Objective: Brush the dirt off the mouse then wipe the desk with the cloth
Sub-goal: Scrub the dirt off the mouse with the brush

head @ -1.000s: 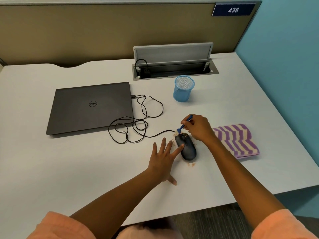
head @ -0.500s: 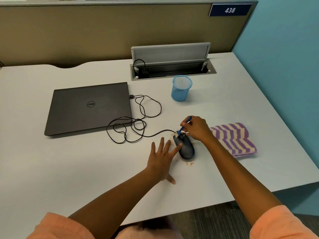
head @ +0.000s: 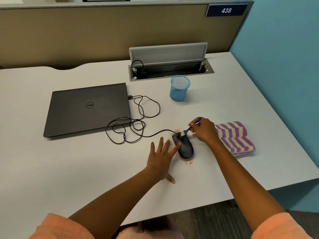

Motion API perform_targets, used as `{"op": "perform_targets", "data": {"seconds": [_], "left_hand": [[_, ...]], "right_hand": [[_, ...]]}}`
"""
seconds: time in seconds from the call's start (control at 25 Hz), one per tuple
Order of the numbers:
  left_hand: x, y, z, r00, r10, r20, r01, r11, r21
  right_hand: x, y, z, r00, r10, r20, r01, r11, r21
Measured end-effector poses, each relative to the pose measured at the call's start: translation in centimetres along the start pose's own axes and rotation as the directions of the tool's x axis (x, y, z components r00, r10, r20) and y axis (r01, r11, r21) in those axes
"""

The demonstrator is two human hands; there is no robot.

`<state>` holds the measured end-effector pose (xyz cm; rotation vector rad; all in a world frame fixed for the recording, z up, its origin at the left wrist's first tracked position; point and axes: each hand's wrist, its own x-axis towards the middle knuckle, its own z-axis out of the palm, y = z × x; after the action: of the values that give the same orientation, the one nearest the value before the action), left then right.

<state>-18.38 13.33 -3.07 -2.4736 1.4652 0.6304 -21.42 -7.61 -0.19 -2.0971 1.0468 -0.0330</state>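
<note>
A black wired mouse (head: 185,148) lies on the white desk (head: 86,169), with reddish-brown crumbs of dirt (head: 176,131) scattered at its front and a few more at its rear. My left hand (head: 161,158) rests flat on the desk with fingers spread, one fingertip touching the mouse's left side. My right hand (head: 204,130) grips a small blue brush (head: 189,128), whose white bristles touch the front of the mouse. A purple and cream striped cloth (head: 236,137) lies folded just right of my right hand.
A shut dark laptop (head: 88,108) lies at the left, the mouse cable (head: 138,125) coiled beside it. A blue mesh cup (head: 180,87) stands behind the mouse. An open cable hatch (head: 170,69) sits at the desk's back. The desk's edge is near, at the right.
The brush has swept forward over the mouse's front, and more crumbs now lie on the desk ahead of the mouse. My left hand has stayed in place.
</note>
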Motion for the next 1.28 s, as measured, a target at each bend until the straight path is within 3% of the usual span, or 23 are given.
{"op": "perform_targets", "data": {"seconds": [0.12, 0.24, 0.4, 0.48, 0.56, 0.68, 0.88, 1.04, 1.28], "left_hand": [[0.1, 0.0, 0.0, 1.000, -0.001, 0.001, 0.001, 1.000, -0.002], [0.1, -0.1, 0.1, 1.000, 0.004, 0.000, -0.004, 1.000, -0.008], [0.1, 0.0, 0.1, 1.000, 0.002, 0.000, -0.002, 1.000, -0.010], [0.1, 0.0, 0.1, 1.000, 0.002, -0.005, -0.002, 1.000, -0.009], [0.1, 0.0, 0.1, 1.000, 0.003, -0.010, -0.003, 1.000, -0.010], [0.1, 0.0, 0.2, 1.000, 0.003, -0.016, -0.003, 1.000, 0.000], [0.1, 0.0, 0.0, 1.000, 0.004, -0.012, -0.004, 1.000, -0.006], [0.1, 0.0, 0.1, 1.000, -0.004, -0.005, 0.004, 1.000, 0.011], [0.1, 0.0, 0.0, 1.000, -0.001, -0.007, 0.001, 1.000, 0.008]], "right_hand": [[-0.1, 0.4, -0.8, 0.997, 0.029, -0.075, -0.021, 0.995, 0.100], [-1.0, -0.2, -0.3, 1.000, -0.009, -0.010, 0.010, 0.989, 0.148], [-1.0, 0.1, -0.7, 0.996, 0.015, -0.090, -0.016, 1.000, -0.005], [-1.0, 0.1, -1.1, 0.994, 0.000, -0.107, 0.001, 1.000, 0.012], [-1.5, -0.3, -0.9, 0.997, -0.032, -0.074, 0.030, 0.999, -0.017], [-2.0, -0.8, 0.0, 0.994, -0.099, -0.044, 0.088, 0.977, -0.196], [-2.0, -1.7, 0.5, 0.992, -0.099, -0.075, 0.088, 0.987, -0.137], [-1.9, -0.9, -0.3, 0.997, -0.061, 0.051, 0.075, 0.929, -0.363], [-1.9, -2.2, 0.2, 0.989, -0.143, -0.038, 0.130, 0.964, -0.232]]}}
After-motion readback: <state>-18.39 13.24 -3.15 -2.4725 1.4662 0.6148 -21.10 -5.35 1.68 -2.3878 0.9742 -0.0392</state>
